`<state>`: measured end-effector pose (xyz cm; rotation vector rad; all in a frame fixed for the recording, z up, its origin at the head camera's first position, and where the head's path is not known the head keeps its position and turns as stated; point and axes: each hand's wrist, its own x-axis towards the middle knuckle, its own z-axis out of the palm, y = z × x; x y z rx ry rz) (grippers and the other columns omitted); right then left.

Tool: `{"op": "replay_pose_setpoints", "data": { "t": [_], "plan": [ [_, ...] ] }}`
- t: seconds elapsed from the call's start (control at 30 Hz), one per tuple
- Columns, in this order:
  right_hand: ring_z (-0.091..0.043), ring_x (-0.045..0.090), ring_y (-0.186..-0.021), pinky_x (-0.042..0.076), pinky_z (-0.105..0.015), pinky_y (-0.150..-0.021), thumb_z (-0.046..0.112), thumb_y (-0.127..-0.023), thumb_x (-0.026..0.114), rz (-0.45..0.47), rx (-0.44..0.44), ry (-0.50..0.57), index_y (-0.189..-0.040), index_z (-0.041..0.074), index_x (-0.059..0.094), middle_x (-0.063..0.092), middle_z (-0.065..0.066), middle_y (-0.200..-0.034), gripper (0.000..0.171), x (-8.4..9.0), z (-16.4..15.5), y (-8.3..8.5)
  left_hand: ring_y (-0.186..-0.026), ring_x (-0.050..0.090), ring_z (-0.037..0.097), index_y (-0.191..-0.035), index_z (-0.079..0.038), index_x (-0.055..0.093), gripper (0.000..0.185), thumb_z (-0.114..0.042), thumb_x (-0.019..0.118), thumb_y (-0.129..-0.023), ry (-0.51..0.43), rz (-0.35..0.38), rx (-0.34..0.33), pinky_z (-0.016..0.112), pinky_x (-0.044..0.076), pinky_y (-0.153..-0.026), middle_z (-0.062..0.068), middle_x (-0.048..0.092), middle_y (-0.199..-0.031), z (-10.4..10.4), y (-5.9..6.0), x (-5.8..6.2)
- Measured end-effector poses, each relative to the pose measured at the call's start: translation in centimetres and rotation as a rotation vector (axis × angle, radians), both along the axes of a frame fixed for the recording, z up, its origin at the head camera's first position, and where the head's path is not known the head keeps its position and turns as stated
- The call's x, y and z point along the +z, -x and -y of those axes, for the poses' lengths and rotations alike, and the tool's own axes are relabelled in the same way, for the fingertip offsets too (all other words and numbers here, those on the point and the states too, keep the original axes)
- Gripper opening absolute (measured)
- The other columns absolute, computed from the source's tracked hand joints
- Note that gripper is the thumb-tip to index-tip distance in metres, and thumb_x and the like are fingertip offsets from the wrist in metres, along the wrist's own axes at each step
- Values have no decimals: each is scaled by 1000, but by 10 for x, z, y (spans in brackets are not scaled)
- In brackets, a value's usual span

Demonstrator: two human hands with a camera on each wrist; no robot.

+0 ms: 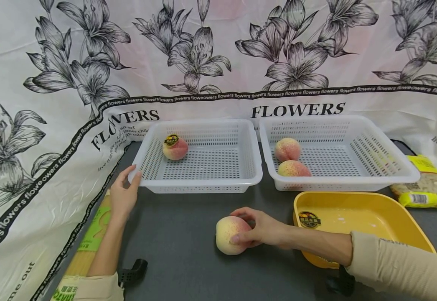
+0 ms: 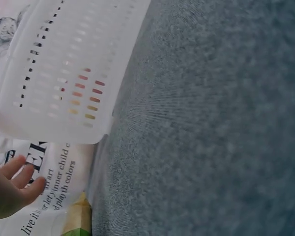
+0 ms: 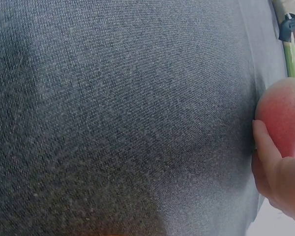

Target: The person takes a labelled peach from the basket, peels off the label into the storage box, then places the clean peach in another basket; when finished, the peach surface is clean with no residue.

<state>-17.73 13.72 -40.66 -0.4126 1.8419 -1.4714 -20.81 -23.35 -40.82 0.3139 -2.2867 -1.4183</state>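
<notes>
A pink-yellow peach (image 1: 227,235) (image 3: 284,116) lies on the dark grey table mat (image 1: 188,259), and my right hand (image 1: 257,230) grips it from the right with curled fingers and thumb (image 3: 264,147). My left hand (image 1: 123,193) (image 2: 10,189) rests with straight fingers against the front left corner of the left white basket (image 1: 148,173) (image 2: 59,73). That basket holds one peach with a sticker (image 1: 175,148). The right white basket (image 1: 399,175) holds two peaches (image 1: 288,149) (image 1: 293,169).
A yellow tray (image 1: 402,215) sits under my right forearm at the front right. A yellow-labelled packet (image 1: 425,190) lies at the far right, a long noodle packet (image 1: 90,238) along the left edge. Flower-print cloth (image 1: 34,146) surrounds the mat.
</notes>
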Motion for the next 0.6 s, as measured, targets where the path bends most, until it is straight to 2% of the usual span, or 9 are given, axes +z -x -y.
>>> {"op": "replay_pose_setpoints", "data": {
  "t": [0.13, 0.33, 0.43, 0.6],
  "plan": [
    [-28, 52, -100, 54, -40, -80, 20, -85, 75, 8, -14, -1, -134, 4, 44, 51, -14, -118, 60, 0, 1, 1, -106, 58, 20, -139, -9, 48, 45, -29, 52, -99, -65, 7, -36, 19, 46, -77, 14, 55, -129, 1, 1, -4],
    [-27, 55, -97, 55, -41, -78, 22, -84, 75, 12, -61, -17, -134, 5, 46, 52, -14, -117, 60, 2, 0, 2, -90, 58, 3, -140, -7, 46, 44, -23, 52, -100, -157, -9, -81, 21, 52, -76, 18, 55, -128, 1, 2, -6],
    [-28, 56, -96, 55, -42, -79, 22, -85, 74, 10, -77, 5, -134, 4, 45, 51, -16, -120, 60, 7, -3, 5, -88, 58, 2, -140, -6, 46, 44, -22, 52, -100, -171, -14, -84, 20, 53, -75, 19, 55, -127, 1, 2, -6],
    [-32, 57, -98, 53, -44, -83, 24, -88, 71, -4, -94, 73, -138, 4, 39, 48, -20, -126, 63, 24, -14, 14, -91, 60, 7, -139, -6, 48, 42, -20, 53, -99, -194, -35, -79, 17, 52, -73, 19, 56, -125, 1, 4, -6]
  ]
}}
